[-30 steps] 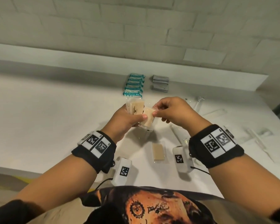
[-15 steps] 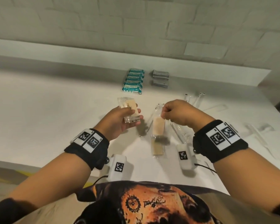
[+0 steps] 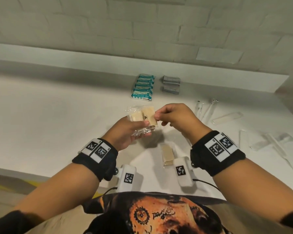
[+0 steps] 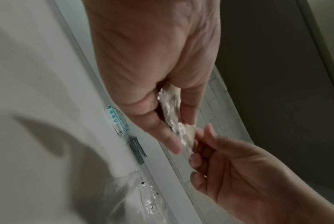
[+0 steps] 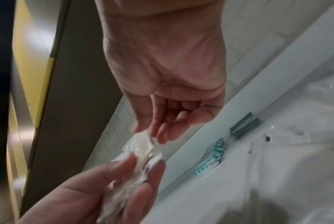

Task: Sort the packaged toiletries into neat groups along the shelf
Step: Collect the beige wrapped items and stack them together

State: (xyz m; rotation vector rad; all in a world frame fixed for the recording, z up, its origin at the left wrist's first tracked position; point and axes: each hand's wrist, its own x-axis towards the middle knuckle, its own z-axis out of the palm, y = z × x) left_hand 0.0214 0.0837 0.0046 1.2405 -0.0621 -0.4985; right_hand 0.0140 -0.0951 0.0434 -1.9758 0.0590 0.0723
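Left hand (image 3: pixel 125 130) grips stacked clear-wrapped beige packets (image 3: pixel 142 116) above the shelf (image 3: pixel 57 115). Right hand (image 3: pixel 176 119) fingers pinch the top packet's edge. One beige packet (image 3: pixel 167 155) lies below; teal packs (image 3: pixel 143 87) at back.

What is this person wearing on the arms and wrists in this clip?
Both forearms are bare. Each wrist carries a wide black band: the left wristband and the right wristband each bear a white plate with two square black-and-white markers. Below each wrist hangs a white boxy camera unit, left and right, each with one such marker and a thin black cable. Dark sleeves show near the elbows.
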